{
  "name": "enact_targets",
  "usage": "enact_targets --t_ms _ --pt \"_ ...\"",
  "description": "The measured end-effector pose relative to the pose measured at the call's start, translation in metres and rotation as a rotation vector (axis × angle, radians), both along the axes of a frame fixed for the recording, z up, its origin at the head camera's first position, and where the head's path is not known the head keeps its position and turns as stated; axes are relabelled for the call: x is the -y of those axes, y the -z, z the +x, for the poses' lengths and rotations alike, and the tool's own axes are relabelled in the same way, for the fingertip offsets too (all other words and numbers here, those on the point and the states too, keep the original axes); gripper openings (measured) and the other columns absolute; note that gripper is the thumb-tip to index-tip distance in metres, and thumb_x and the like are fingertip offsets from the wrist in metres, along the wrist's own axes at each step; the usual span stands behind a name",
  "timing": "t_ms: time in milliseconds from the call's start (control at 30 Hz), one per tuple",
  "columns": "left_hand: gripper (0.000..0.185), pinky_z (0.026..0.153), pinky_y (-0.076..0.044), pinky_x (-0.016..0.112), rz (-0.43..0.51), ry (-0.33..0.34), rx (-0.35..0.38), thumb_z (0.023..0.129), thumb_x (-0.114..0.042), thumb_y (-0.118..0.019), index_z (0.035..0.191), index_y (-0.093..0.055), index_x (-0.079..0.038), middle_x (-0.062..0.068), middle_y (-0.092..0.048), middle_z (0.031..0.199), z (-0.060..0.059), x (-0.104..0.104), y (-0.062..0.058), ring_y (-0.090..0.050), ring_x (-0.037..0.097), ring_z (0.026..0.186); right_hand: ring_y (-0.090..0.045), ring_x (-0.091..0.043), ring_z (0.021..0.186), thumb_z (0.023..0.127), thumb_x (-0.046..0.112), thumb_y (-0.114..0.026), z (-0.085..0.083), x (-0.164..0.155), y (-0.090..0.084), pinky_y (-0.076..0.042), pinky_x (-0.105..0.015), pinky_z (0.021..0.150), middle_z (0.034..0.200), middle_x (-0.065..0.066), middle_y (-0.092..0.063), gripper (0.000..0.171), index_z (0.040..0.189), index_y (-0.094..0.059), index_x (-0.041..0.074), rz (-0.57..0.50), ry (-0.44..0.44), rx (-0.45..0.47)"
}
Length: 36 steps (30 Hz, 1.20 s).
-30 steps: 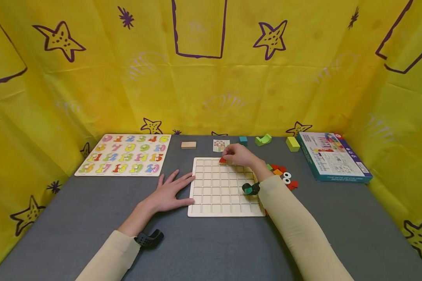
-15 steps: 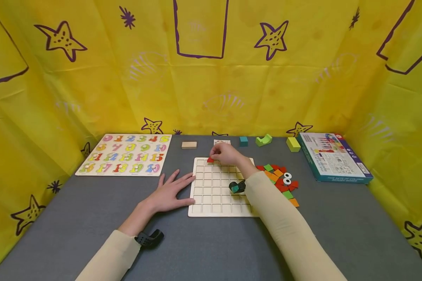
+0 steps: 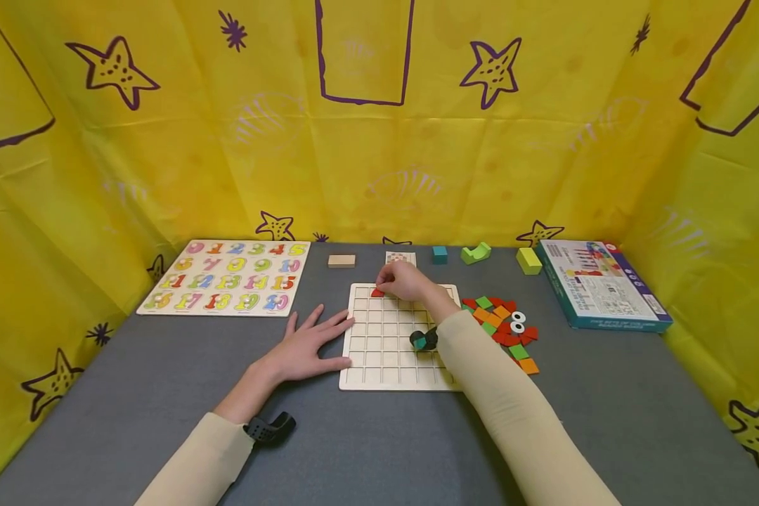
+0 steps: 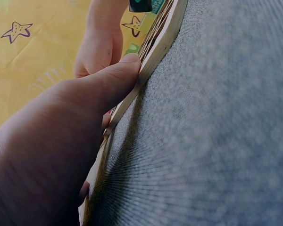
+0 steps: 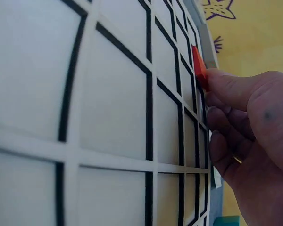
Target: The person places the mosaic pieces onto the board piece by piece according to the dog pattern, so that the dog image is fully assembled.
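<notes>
A pale wooden board with a grid of square recesses lies flat on the grey table. Between thumb and fingers, my right hand pinches a small red triangular tile at the grid's far row, towards its left side. In the right wrist view the tile stands tilted over a cell. My left hand is spread flat on the table, its thumb and fingertips touching the board's left edge. The left wrist view shows the thumb against that edge.
Red, green and orange tiles and two white rings lie right of the board. Behind it are a picture card, a wooden block, a teal cube, green blocks. A number puzzle lies left, a box right.
My right hand has moved left along the board's far row with the red tile, then slightly lower towards a cell. My left hand has stayed at the board's edge.
</notes>
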<state>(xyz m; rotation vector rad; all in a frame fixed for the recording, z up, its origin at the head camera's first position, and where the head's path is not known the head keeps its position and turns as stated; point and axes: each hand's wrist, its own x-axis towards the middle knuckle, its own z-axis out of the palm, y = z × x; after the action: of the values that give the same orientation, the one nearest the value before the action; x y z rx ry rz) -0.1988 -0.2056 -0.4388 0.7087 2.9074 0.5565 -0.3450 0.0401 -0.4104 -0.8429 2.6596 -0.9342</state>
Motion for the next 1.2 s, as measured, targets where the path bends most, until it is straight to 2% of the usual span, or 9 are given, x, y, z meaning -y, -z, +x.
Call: enact_targets --t_ms 233,533,667,767,967,1200 --pt "0.085 0.108 0.007 0.074 0.001 0.008 0.009 0.087 -0.074 -0.058 0.157 -0.039 -0.030 -0.008 -0.028 0.163 0.000 0.001 -0.001 -0.006 0.039 0.152 -0.056 -0.020 0.085 0.097 0.015 -0.071 0.000 0.001 0.001 -0.047 -0.032 0.080 0.092 -0.003 -0.066 0.007 0.099 -0.072 0.008 0.002 -0.052 0.025" --pt "0.085 0.107 0.005 0.075 -0.004 0.017 0.002 0.087 -0.076 -0.057 0.157 -0.040 -0.031 -0.009 -0.029 0.163 0.000 0.001 -0.002 -0.006 0.040 0.152 -0.058 -0.019 0.086 0.096 0.016 -0.072 -0.003 0.002 0.003 -0.048 -0.032 0.083 0.092 -0.001 -0.068 0.008 0.100 -0.073 0.009 0.008 -0.080 0.008" --pt "0.085 0.107 0.006 0.075 -0.010 0.014 0.014 0.086 -0.077 -0.056 0.157 -0.039 -0.032 -0.009 -0.029 0.163 -0.001 0.001 -0.002 -0.005 0.040 0.152 -0.059 -0.020 0.087 0.096 0.014 -0.071 -0.004 0.001 0.003 -0.048 -0.033 0.084 0.094 -0.003 -0.068 0.009 0.103 -0.073 0.008 0.016 -0.092 0.018" --pt "0.085 0.107 0.006 0.075 -0.011 0.013 0.021 0.086 -0.076 -0.057 0.157 -0.039 -0.032 -0.009 -0.028 0.163 -0.002 0.000 -0.003 -0.005 0.041 0.152 -0.059 -0.021 0.092 0.097 0.013 -0.070 -0.004 -0.001 0.001 -0.049 -0.035 0.086 0.100 -0.005 -0.068 0.016 0.112 -0.071 0.008 0.019 -0.103 0.019" --pt "0.085 0.107 0.006 0.076 -0.001 0.012 0.010 0.086 -0.075 -0.058 0.157 -0.040 -0.031 -0.008 -0.030 0.163 -0.001 0.000 -0.003 -0.005 0.042 0.152 -0.059 -0.022 0.097 0.099 0.015 -0.068 -0.003 -0.012 -0.002 -0.049 -0.037 0.090 0.106 -0.005 -0.066 0.020 0.118 -0.070 0.008 -0.015 -0.094 0.038" --pt "0.085 0.106 0.006 0.076 -0.003 0.010 0.017 0.086 -0.075 -0.058 0.157 -0.040 -0.030 -0.007 -0.030 0.163 0.000 0.001 -0.004 -0.005 0.043 0.151 -0.056 -0.023 0.093 0.100 0.014 -0.067 0.002 -0.038 -0.010 -0.048 -0.037 0.085 0.103 -0.005 -0.064 0.019 0.117 -0.068 0.006 -0.029 -0.066 0.003"
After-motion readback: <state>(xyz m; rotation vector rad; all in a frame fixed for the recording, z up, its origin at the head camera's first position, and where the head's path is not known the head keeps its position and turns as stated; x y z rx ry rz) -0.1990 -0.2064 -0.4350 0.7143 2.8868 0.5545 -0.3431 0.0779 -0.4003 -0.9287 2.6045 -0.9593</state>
